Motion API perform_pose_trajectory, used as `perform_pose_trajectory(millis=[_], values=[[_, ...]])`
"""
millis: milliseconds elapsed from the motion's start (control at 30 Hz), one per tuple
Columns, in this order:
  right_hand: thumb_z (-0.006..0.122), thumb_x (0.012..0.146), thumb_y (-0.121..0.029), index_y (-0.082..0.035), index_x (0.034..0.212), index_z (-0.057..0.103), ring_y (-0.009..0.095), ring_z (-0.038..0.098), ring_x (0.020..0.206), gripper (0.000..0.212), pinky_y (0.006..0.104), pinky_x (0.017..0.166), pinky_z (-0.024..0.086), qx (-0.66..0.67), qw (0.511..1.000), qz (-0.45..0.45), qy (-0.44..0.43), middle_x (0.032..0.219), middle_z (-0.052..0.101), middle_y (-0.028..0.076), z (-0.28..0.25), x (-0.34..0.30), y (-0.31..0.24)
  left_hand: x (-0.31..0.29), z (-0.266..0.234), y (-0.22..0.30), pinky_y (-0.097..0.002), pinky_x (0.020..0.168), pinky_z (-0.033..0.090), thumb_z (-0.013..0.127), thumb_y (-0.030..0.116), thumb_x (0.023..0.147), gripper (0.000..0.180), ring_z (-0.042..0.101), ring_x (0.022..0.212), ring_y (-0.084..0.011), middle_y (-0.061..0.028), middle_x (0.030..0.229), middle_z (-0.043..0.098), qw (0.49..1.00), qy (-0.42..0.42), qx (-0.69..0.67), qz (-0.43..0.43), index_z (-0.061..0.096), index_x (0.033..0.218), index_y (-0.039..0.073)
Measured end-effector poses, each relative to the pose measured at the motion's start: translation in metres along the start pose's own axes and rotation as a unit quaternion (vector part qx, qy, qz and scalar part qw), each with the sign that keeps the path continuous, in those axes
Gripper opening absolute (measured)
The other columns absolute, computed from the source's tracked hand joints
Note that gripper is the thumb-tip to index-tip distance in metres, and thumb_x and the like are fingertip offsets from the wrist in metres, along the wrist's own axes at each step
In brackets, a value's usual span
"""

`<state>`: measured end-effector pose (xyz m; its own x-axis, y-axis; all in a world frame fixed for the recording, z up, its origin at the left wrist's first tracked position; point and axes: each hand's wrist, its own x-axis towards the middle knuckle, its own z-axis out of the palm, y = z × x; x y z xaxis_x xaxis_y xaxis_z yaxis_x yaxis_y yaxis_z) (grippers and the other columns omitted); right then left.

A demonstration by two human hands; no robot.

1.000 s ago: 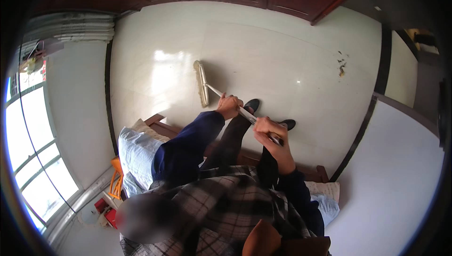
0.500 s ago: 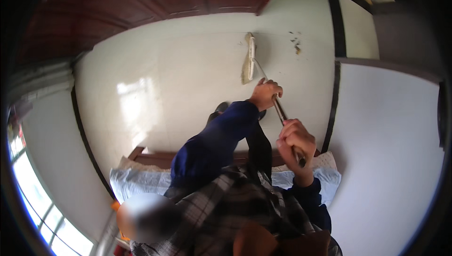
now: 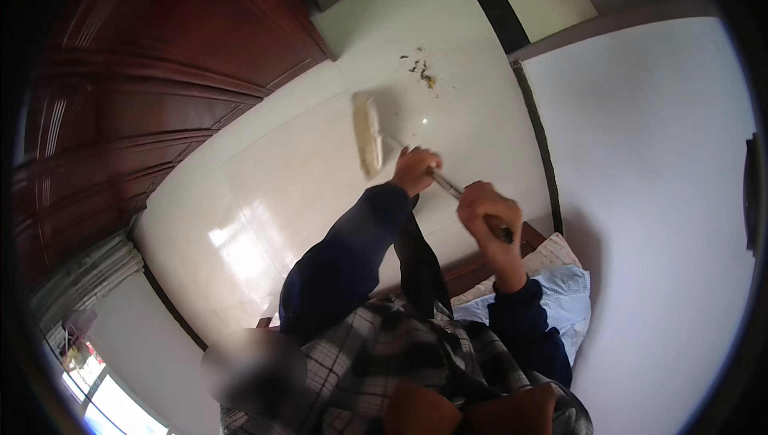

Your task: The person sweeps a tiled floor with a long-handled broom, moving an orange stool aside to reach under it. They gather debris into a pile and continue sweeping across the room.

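Both my hands are wrapped round the metal handle [image 3: 446,184] of a broom. Lower on the handle is my left hand [image 3: 415,170], closed, its arm reaching across in a dark blue sleeve. My right hand [image 3: 488,212] grips near the top end, which sticks out below the fist. The pale broom head [image 3: 367,136], slightly blurred, is down at the tiled floor [image 3: 296,163], its bristles facing left. A small heap of dark and yellowish debris [image 3: 422,69] lies beyond it to the right, with loose specks around.
Dark red panelled cabinet doors [image 3: 160,75] stand along the far left. A white wall [image 3: 640,155] with a dark skirting strip runs along the right. Close behind my legs is a wooden-edged bed with light blue bedding [image 3: 564,299]. A window [image 3: 120,403] shows at lower left.
My view has turned, so the cabinet, wall and bed appear tilted. The broom head and both hands sit further left in the picture. Both hands keep their hold on the handle.
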<state>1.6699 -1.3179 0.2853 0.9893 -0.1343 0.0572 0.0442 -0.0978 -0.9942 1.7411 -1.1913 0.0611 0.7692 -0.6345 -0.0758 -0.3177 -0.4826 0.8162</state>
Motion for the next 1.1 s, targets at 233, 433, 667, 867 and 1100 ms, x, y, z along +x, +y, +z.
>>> perform_pose_trajectory(millis=[233, 433, 667, 867, 1100], values=[[0.064, 0.069, 0.009, -0.002, 0.065, 0.051, 0.026, 0.056, 0.069, 0.018, 0.0367, 0.073, 0.045, -0.057, 0.995, -0.084, 0.0, 0.07, 0.056, 0.008, -0.07, 0.039, -0.045, 0.103, -0.01, 0.079, -0.038, 0.087, 0.039, 0.059, 0.004, 0.079, 0.013, 0.059, 0.086, -0.0252, -0.0039, 0.078, 0.061, 0.995, 0.004, -0.002, 0.1, 0.064, 0.084, 0.015], [0.067, 0.078, 0.006, 0.0, 0.066, 0.055, 0.024, 0.058, 0.074, 0.018, 0.0346, 0.075, 0.046, 0.083, 0.993, 0.042, 0.075, 0.073, 0.061, 0.009, -0.064, 0.061, -0.009, 0.1, -0.044, 0.026, -0.043, 0.083, 0.038, 0.066, 0.009, 0.073, 0.012, 0.062, 0.087, -0.0266, -0.0043, 0.076, 0.064, 0.993, -0.076, 0.093, 0.017, 0.065, 0.083, 0.017], [0.066, 0.081, 0.007, -0.001, 0.066, 0.051, 0.02, 0.055, 0.071, 0.022, 0.033, 0.077, 0.043, -0.008, 0.991, -0.004, 0.132, 0.067, 0.055, 0.006, -0.041, 0.113, 0.025, 0.161, -0.045, -0.021, -0.043, 0.075, 0.048, 0.062, 0.012, 0.077, 0.008, 0.064, 0.084, -0.0341, -0.0091, 0.078, 0.068, 0.991, -0.124, 0.018, 0.052, 0.068, 0.081, 0.015], [0.073, 0.083, -0.005, -0.006, 0.083, 0.054, 0.015, 0.055, 0.072, 0.019, 0.0286, 0.076, 0.045, 0.095, 0.974, -0.058, 0.197, 0.078, 0.056, 0.004, -0.048, 0.136, -0.009, 0.209, -0.044, 0.029, -0.0387, 0.077, 0.051, 0.072, 0.019, 0.074, 0.036, 0.064, 0.082, -0.0276, -0.0124, 0.087, 0.063, 0.951, -0.258, -0.11, 0.128, 0.068, 0.109, 0.013], [0.07, 0.064, -0.013, -0.013, 0.06, 0.055, 0.033, 0.059, 0.059, 0.016, 0.0424, 0.054, 0.045, -0.219, 0.91, 0.002, 0.352, 0.064, 0.06, 0.011, -0.022, 0.117, 0.004, 0.201, -0.162, 0.128, -0.0406, 0.119, 0.025, 0.078, 0.015, 0.08, 0.092, 0.034, 0.145, -0.0267, -0.0162, 0.155, 0.036, 0.842, -0.485, -0.211, 0.102, 0.025, 0.155, 0.001]])
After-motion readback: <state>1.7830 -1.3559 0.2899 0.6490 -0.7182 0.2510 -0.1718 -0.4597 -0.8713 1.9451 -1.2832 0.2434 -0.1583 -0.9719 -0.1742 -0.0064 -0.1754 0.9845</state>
